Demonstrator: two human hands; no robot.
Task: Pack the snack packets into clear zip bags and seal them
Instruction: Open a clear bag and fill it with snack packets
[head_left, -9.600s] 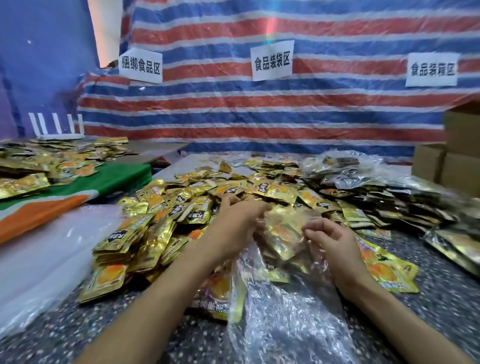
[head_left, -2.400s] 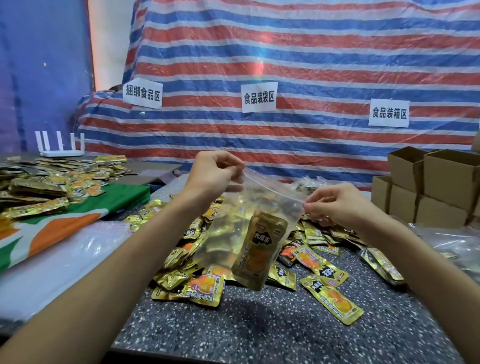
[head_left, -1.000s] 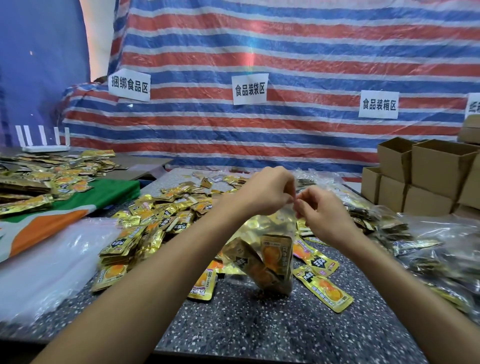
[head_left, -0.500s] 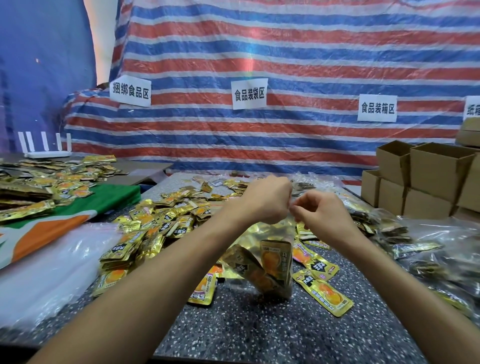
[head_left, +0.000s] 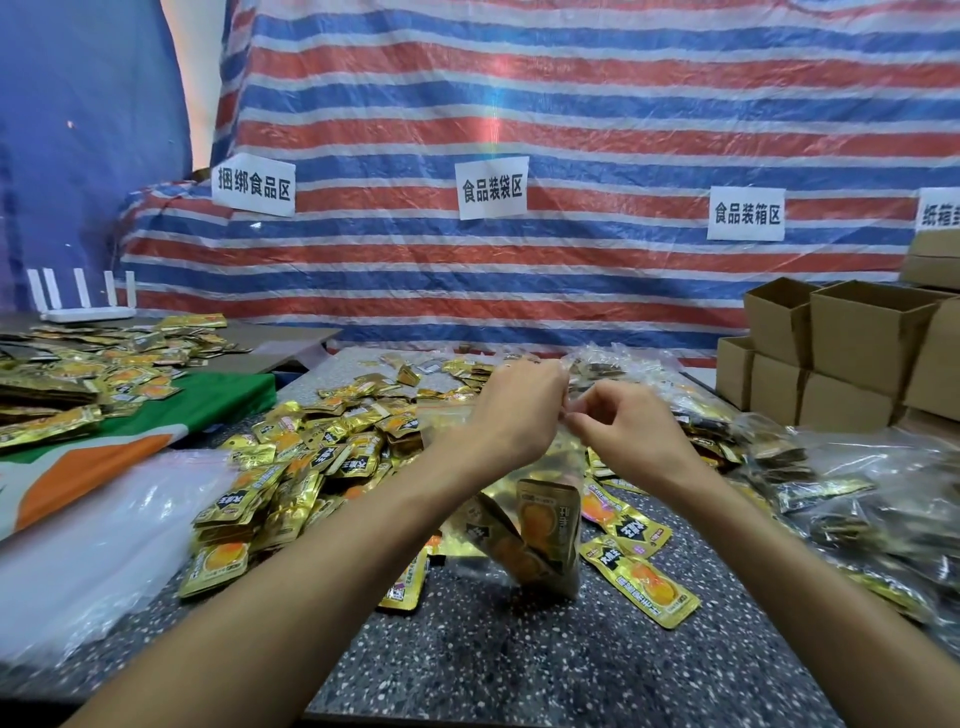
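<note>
Left hand (head_left: 511, 415), right hand (head_left: 623, 431) pinching zip bag (head_left: 545, 525) top

Gold packets (head_left: 322, 462); red-blue-white striped tarp (head_left: 597, 104)

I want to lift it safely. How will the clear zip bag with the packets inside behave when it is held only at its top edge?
Probably floppy: the clear zip bag hangs limp below the left hand and right hand. The gold packets have slumped to the bottom, so it may swing. The glossy film looks slippery, so pinch firmly.
</note>
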